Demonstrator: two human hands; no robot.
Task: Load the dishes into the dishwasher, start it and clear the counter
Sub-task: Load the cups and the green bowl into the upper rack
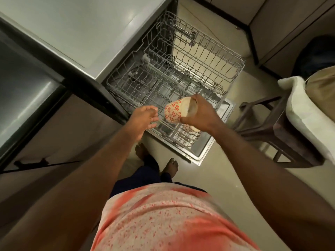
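Observation:
My right hand point(200, 114) grips a cream cup with red flowers point(175, 111), tilted on its side above the front of the pulled-out lower rack point(137, 98). A second flowered cup point(191, 128) sits in that rack just below my right hand. My left hand point(143, 120) hovers with relaxed fingers just left of the held cup, holding nothing. The upper rack point(208, 57) is also pulled out and looks bare. The dishwasher door point(204, 151) lies open flat under the racks.
The grey counter top point(76, 26) runs along the left above dark cabinet fronts point(27, 95). A dark wooden stool point(268, 124) and a cushioned seat point(299, 113) stand to the right of the door. My bare feet point(171, 165) stand on the floor just before the door.

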